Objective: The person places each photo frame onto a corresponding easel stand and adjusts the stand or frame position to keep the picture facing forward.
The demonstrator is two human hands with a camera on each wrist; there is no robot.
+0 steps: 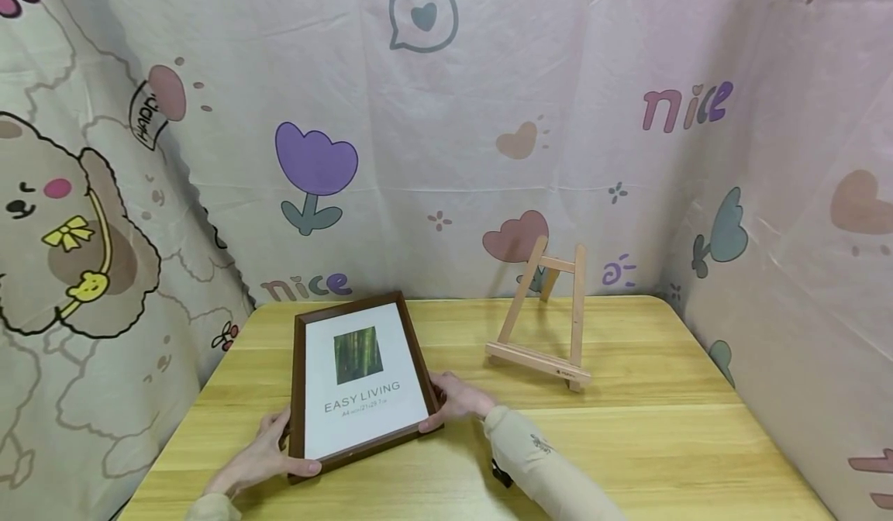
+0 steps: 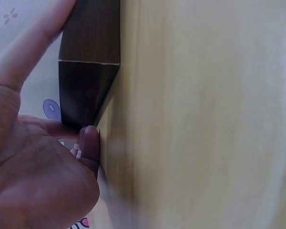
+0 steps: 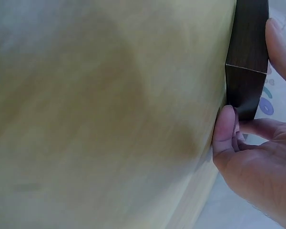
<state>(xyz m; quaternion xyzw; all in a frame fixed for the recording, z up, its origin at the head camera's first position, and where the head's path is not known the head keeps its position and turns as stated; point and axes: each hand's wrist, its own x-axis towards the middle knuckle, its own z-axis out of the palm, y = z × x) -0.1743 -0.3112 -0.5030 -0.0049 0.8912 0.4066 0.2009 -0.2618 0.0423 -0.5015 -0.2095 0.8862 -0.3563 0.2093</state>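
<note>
A dark brown picture frame (image 1: 298, 397) with a white insert reading "EASY LIVING" and a small green forest picture lies face up on the left half of the table. My left hand (image 1: 260, 454) grips its near left corner, thumb on the front edge and fingers curled at the side. At the near right corner my right hand (image 1: 456, 401) holds it the same way, thumb on top. Both wrist views show the frame's dark corner (image 2: 86, 90) close over the tabletop, with fingertips (image 3: 225, 123) curled at its underside.
A small wooden easel (image 1: 537, 357) stands at the back right of the table, its ledge facing forward. The light wood table (image 1: 656, 443) meets a patterned cloth backdrop (image 1: 432, 118) at the back and sides.
</note>
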